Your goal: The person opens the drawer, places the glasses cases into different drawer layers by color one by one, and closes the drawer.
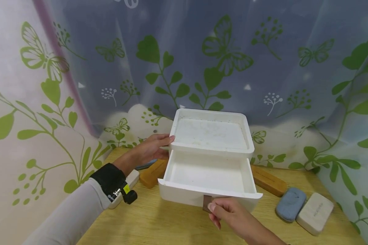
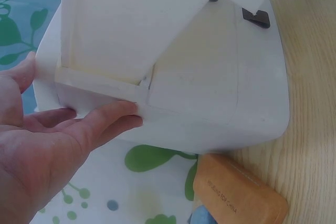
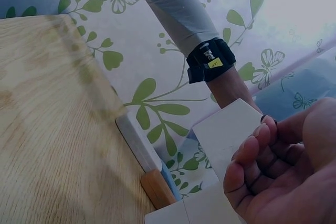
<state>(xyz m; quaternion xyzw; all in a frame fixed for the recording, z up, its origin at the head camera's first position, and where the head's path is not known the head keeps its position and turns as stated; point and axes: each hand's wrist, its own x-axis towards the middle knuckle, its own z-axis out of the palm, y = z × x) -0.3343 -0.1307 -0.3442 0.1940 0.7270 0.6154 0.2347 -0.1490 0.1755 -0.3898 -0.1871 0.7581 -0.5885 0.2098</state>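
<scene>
A white storage box (image 1: 250, 146) with a shallow tray top stands in the middle of the head view. Its drawer (image 1: 184, 196) is pulled out toward me, and the inside looks bare. My left hand (image 1: 151, 148) grips the box's left side, thumb at the top rim and fingers against the side wall. In the left wrist view those fingers (image 2: 113, 116) bend against the white wall. With thumb and fingers, my right hand (image 1: 233, 214) pinches the brown pull tab (image 1: 207, 202) on the drawer front. The right wrist view shows that hand's fingers (image 3: 249, 150) curled.
An orange case (image 1: 269, 180), a blue case (image 1: 290, 204) and a white case (image 1: 316, 213) lie right of the box on the wooden table (image 1: 159, 224). Another orange case (image 1: 153, 173) and a white one (image 1: 133, 178) lie left. A patterned curtain (image 1: 184, 68) hangs behind.
</scene>
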